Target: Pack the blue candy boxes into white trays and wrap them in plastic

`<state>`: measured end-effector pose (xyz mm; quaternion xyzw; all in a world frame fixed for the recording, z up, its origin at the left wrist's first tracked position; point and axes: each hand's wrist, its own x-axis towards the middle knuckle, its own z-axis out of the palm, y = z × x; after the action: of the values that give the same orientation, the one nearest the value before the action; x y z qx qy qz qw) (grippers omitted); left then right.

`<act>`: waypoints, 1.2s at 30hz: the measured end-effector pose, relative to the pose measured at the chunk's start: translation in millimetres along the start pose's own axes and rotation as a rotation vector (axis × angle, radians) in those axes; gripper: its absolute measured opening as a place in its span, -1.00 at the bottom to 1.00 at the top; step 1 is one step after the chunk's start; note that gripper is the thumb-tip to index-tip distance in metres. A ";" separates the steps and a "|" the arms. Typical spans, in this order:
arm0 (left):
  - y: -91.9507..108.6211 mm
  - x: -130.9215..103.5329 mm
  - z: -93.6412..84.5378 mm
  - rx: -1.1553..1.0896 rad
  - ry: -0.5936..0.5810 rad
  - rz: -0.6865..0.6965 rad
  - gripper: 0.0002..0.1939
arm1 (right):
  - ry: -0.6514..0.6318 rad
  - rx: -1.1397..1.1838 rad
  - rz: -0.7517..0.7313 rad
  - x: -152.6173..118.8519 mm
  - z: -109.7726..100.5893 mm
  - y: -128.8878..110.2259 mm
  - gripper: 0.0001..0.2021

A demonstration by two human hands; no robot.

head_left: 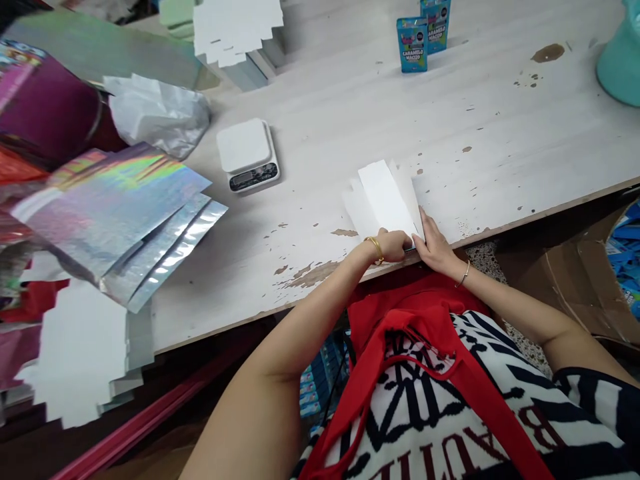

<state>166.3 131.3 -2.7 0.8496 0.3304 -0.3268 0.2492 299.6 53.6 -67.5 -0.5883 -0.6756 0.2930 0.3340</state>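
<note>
A white folded card piece [387,200] with open flaps stands on the table near its front edge. My left hand [395,245], with a gold bracelet at the wrist, is closed on its lower left part, fingers curled in. My right hand [434,245] lies along its lower right side, with the thumb at the lower corner and the fingers stretched out against the card. The two hands are close together at the table edge.
A white scale [247,153] sits left of centre. Two blue packets [413,47] stand at the back. Silvery sheets [115,213], a plastic bag [157,113] and stacked white cards [83,353] crowd the left. A teal container [621,67] is at the far right.
</note>
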 end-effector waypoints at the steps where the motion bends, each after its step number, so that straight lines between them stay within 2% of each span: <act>1: -1.8 2.9 -0.4 -0.008 -0.018 0.001 -0.78 | -0.011 -0.004 0.003 1.9 1.7 0.3 -0.31; 4: 0.3 6.1 1.0 -0.017 -0.038 -0.012 -0.81 | -0.034 -0.017 0.019 6.4 1.5 1.5 -0.31; 7: 11.8 -2.7 7.0 -0.056 0.072 0.044 -0.82 | -0.084 -0.059 0.001 10.9 -12.2 7.1 -0.33; 9: 16.0 -12.9 10.1 -0.147 0.256 0.157 -0.75 | -0.185 -0.110 -0.054 14.2 -30.1 13.9 -0.31; 11: 9.6 -21.4 8.2 -0.225 0.522 0.234 -0.66 | -0.311 -0.184 -0.122 17.9 -51.2 20.8 -0.29; 13: -9.8 -23.4 0.8 -0.212 0.795 0.210 -0.54 | -0.406 -0.283 -0.183 22.4 -70.1 25.6 -0.28; 14: -23.3 -21.5 -3.9 -0.179 0.888 0.183 -0.49 | -0.440 -0.336 -0.210 25.0 -77.1 26.8 -0.28; 15: -38.2 -18.1 -8.6 -0.152 0.929 0.165 -0.47 | -0.467 -0.386 -0.238 27.5 -82.2 27.4 -0.27; 16: -53.3 -13.7 -12.7 -0.151 0.920 0.160 -0.48 | -0.490 -0.431 -0.264 29.9 -85.4 27.5 -0.27; 19: -90.6 -1.5 -19.4 -0.275 0.719 0.211 -0.54 | -0.546 -0.538 -0.342 35.1 -87.1 26.7 -0.29; 22: -105.2 2.6 -19.2 -0.289 0.570 0.284 -0.61 | -0.572 -0.602 -0.420 36.1 -85.6 26.4 -0.43; 23: -105.0 2.6 -18.3 -0.226 0.542 0.284 -0.64 | -0.577 -0.606 -0.442 35.8 -85.4 26.1 -0.47; 25: -99.3 3.0 -16.4 -0.050 0.505 0.233 -0.66 | -0.587 -0.589 -0.461 34.6 -84.8 24.4 -0.44; 28: -85.4 7.3 -14.8 0.173 0.488 0.139 -0.70 | -0.582 -0.542 -0.389 33.4 -82.0 18.6 -0.37; 30: -77.7 12.1 -15.6 0.238 0.484 0.122 -0.78 | -0.530 -0.539 -0.277 34.0 -78.5 12.9 -0.46; 32: -73.1 15.8 -17.4 0.266 0.466 0.108 -0.77 | -0.497 -0.593 -0.183 36.2 -74.4 6.5 -0.58; 36: -68.5 16.3 -18.8 0.320 0.391 0.116 -0.76 | -0.533 -0.771 -0.140 44.4 -66.5 -3.7 -0.74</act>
<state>133.2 194.8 -16.3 0.9427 0.2673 -0.1897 0.0614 346.5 97.3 -19.6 -0.5266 -0.8354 0.1383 -0.0747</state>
